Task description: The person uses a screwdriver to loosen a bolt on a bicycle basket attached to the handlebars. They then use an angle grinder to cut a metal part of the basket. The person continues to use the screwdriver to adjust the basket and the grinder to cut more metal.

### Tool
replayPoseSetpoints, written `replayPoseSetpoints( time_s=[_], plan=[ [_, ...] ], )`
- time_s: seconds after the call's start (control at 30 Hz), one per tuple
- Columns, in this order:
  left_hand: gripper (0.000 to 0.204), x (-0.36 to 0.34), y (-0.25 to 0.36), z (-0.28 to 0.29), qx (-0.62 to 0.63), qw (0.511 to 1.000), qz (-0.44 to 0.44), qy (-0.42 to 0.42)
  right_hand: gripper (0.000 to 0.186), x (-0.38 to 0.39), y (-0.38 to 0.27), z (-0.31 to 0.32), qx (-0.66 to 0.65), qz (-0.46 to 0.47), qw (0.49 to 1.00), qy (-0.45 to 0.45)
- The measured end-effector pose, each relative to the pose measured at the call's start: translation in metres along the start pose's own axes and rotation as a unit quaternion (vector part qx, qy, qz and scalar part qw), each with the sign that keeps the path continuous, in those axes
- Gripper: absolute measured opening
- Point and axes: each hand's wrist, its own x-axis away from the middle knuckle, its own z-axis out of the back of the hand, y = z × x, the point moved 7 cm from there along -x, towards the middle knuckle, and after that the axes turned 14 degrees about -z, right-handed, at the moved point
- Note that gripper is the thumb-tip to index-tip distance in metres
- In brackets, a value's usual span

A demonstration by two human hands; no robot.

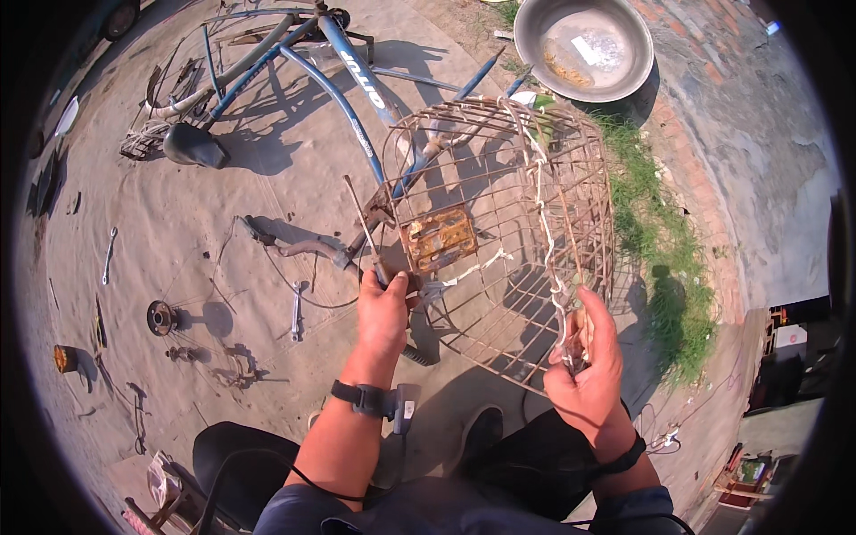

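Note:
A rusty wire bicycle basket (pixel 499 321) stands tilted in front of me, with a corroded metal plate (pixel 440 239) on its left side. Knotted white cord (pixel 540 201) runs along its rim, and a shorter strip of cord hangs by the plate. My left hand (pixel 385 312) is closed around the handle of a screwdriver (pixel 361 209), its thin shaft pointing up and away, close to the basket's left side. My right hand (pixel 590 374) pinches the basket's near right rim where the cord is wound. Its fingertips are partly hidden.
Beyond the basket lies a blue bicycle frame (pixel 343 89) with a black saddle (pixel 193 145). Wrenches (pixel 296 312) (pixel 110 256), a wheel hub (pixel 162 317) and rusty parts lie at left. A metal basin (pixel 584 45) sits at far right, near grass (pixel 664 285).

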Motion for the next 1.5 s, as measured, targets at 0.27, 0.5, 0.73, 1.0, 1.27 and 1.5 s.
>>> replayPoseSetpoints(
  time_s=[0.27, 0.5, 0.73, 1.0, 1.27, 1.5],
  plan=[
    [0.009, -0.012, 0.046, -0.001, 0.046, 0.998, -0.044, -0.018, 0.086, -0.05, -0.011, 0.124, -0.266, -0.059, 0.961, 0.057],
    [0.01, -0.017, 0.029, 0.021, 0.025, 0.999, -0.035, 0.013, 0.073, -0.07, 0.028, 0.218, -0.351, -0.025, 0.927, 0.134],
    [0.008, -0.022, 0.01, 0.017, -0.014, 0.999, -0.036, 0.009, 0.063, -0.059, 0.052, 0.311, -0.31, -0.038, 0.918, 0.243],
    [0.014, -0.031, -0.002, 0.015, -0.051, 0.997, -0.055, -0.001, 0.062, -0.01, 0.102, 0.401, -0.203, -0.03, 0.906, 0.369],
    [0.012, -0.045, -0.007, 0.016, -0.094, 0.992, -0.085, -0.011, 0.069, 0.033, 0.179, 0.429, -0.031, -0.117, 0.889, 0.443],
    [0.012, -0.04, -0.001, 0.001, -0.122, 0.987, -0.107, -0.002, 0.073, 0.02, 0.219, 0.432, 0.185, -0.153, 0.848, 0.472]
  ],
)
